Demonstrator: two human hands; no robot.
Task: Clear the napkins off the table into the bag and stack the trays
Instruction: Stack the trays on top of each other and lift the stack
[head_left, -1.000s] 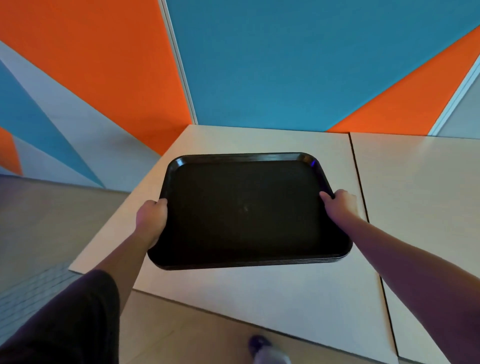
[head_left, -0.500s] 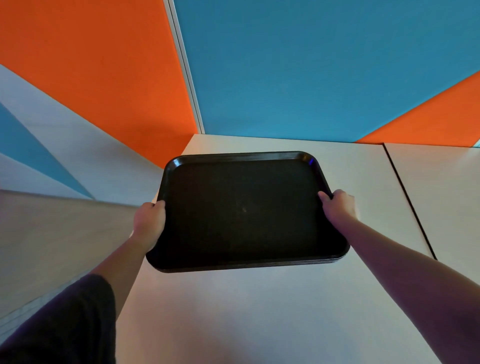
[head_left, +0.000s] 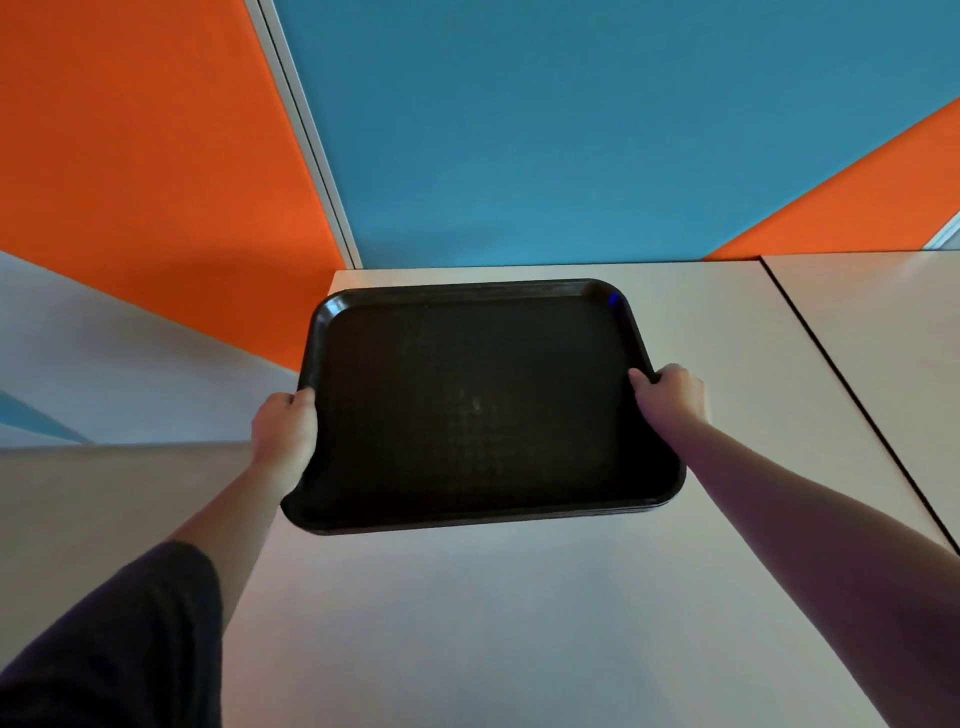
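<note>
**Stacked trays held over the desk**

Your left hand (head_left: 284, 431) and right hand (head_left: 670, 395) are both clamped on the side rims of the black trays (head_left: 478, 405), held over the pale desk (head_left: 519, 623) near the wall. No napkins show. Lower the trays level, edges aligned, then let go together.

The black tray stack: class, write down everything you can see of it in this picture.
The black plastic tray stack is rectangular with rounded corners and a raised rim; layered edges at its near right corner show several nested trays. The top tray's textured floor is empty. The left hand and right hand grip its side rims, holding it over the pale table; whether it touches is unclear.
</note>
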